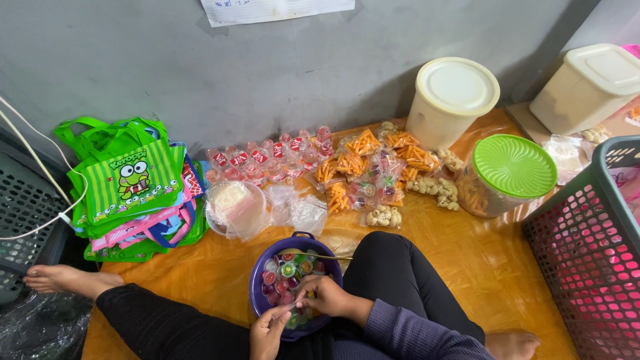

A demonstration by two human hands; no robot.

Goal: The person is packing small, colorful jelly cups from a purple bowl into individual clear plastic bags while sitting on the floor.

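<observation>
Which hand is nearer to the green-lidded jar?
Right. The right hand is over the purple bowl, on the side toward the green-lidded jar; the left hand is lower, at the bowl's near rim.

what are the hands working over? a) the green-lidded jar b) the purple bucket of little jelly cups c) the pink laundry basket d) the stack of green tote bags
b: the left hand and right hand meet above the purple bucket, which sits between the legs and holds small coloured jelly cups; the other containers stand out of reach of the hands.
</observation>
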